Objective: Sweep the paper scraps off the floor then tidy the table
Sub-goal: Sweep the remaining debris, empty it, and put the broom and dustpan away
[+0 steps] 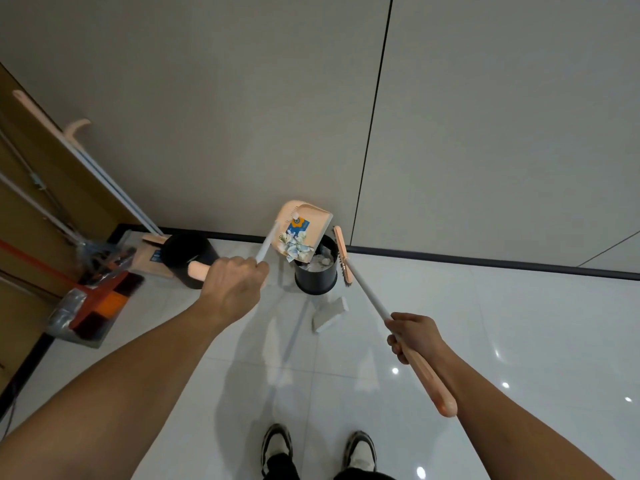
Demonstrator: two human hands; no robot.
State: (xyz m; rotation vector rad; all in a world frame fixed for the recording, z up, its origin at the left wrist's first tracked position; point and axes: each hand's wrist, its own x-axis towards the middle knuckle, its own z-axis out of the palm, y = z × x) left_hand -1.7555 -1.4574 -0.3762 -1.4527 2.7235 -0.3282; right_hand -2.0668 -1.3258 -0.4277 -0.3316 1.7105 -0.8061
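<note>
My left hand (232, 289), a little left of the frame's middle, has its fingers curled tight round the white pole of the dustpan (302, 233); the pole's peach grip end pokes out to the left of my fist. The peach pan itself is lifted and tipped above the centre of the frame, its mouth turned down over the small black bin (316, 276). The paper scraps (295, 247), white and blue-green bits, lie bunched at the pan's lower lip, right over the bin's rim. More pale paper shows inside the bin.

My right hand (414, 337), right of centre and lower, is wrapped round the broom handle (369, 298) where the white pole meets the peach grip; the grip runs on down toward the lower right past my wrist. The broom head (343, 255) sits just beside the bin on its right, touching or nearly touching the rim, I cannot tell which.

A second, larger black bin (188, 258) stands left of the first, partly behind my left hand. One pale scrap of card (330, 313) lies on the glossy white floor (485, 323) just below the small bin. Another broom and dustpan set (93, 168) leans against the wall at the upper left, with a red broom (100, 299) below it in the left corner. My shoes (318, 448) show at the bottom edge
</note>
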